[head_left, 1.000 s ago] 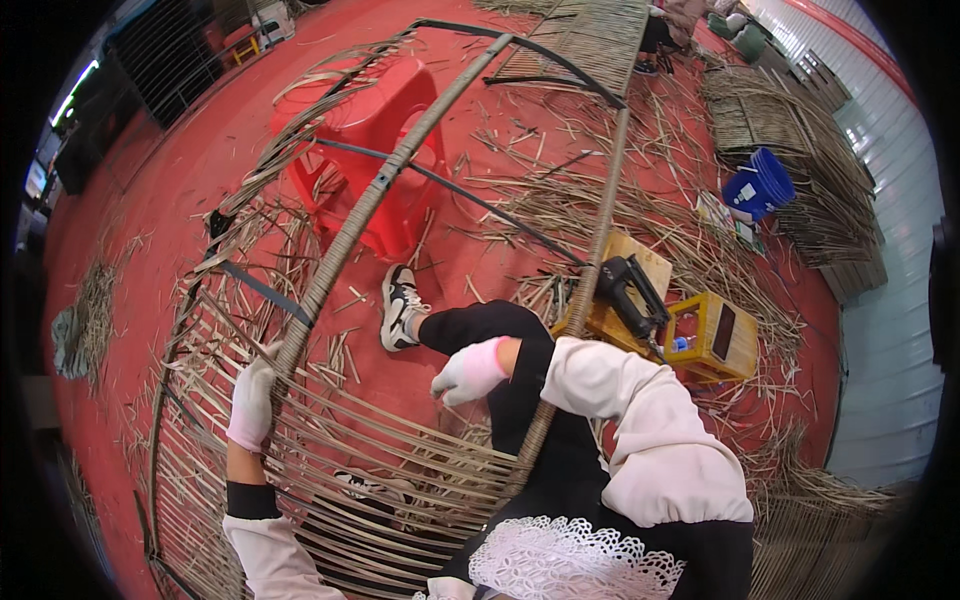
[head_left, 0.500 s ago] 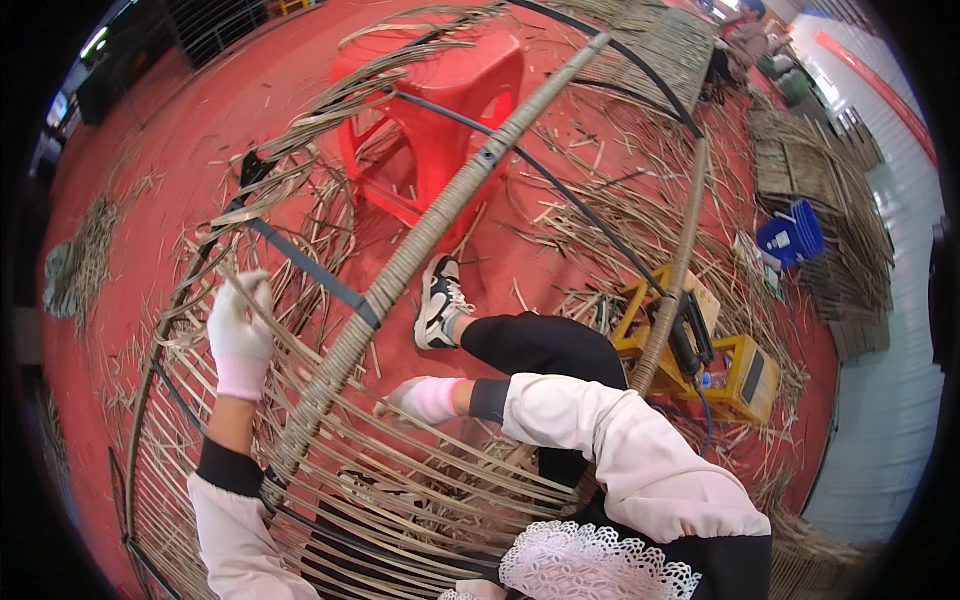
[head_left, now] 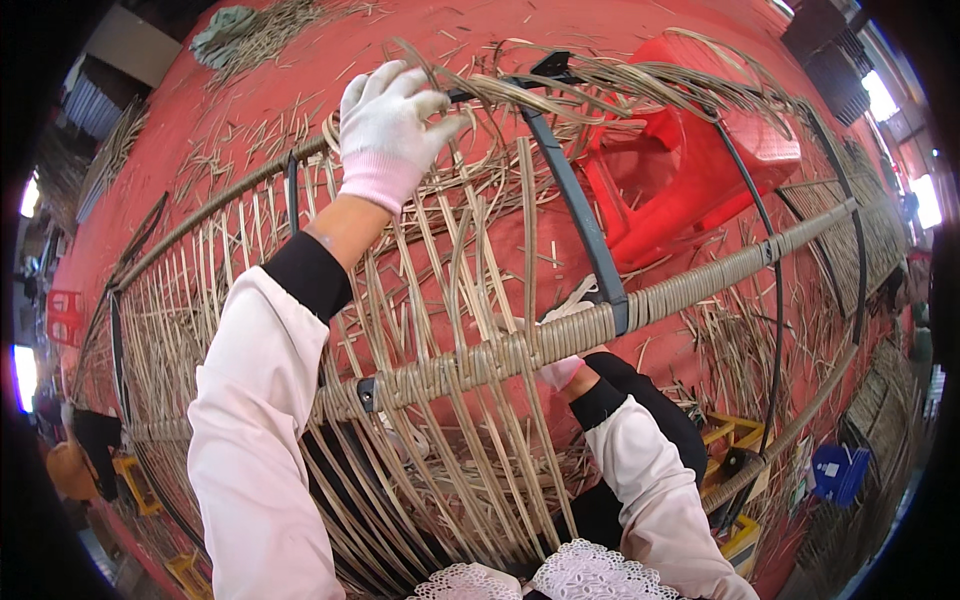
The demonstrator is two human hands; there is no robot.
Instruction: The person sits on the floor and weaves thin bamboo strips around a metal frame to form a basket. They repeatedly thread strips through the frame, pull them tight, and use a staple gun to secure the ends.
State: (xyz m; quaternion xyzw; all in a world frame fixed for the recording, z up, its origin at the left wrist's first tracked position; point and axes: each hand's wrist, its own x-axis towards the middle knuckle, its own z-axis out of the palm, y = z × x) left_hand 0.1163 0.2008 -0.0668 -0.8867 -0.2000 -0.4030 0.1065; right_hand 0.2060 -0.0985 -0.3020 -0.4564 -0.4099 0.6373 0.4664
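Observation:
My left hand [head_left: 395, 125], in a white glove with a pink cuff, is at the far rail [head_left: 300, 150] of a long frame, beside loose rattan-like strands [head_left: 490, 92]. Its fingers are curved and apart, with the thumb out to the right. My right hand [head_left: 562, 374] is below the near rail [head_left: 480, 362], which is wound with strand. Mostly the pink cuff shows; that rail hides the fingers. Many long strands [head_left: 425, 290] run across the frame between the rails, some passing over the near one. A flat grey crossbar [head_left: 575, 210] joins the two rails.
A red plastic stool [head_left: 690, 170] stands beyond the frame at right. Strand scraps litter the red floor [head_left: 260, 110]. A blue bucket [head_left: 838, 472] and a yellow stool [head_left: 735, 430] are at right. A woven panel [head_left: 835, 235] lies farther back.
My view has turned left, so the frame lies more crosswise. My left hand's fingers have spread from a pinch on a strand. My right hand is now behind the wound rail.

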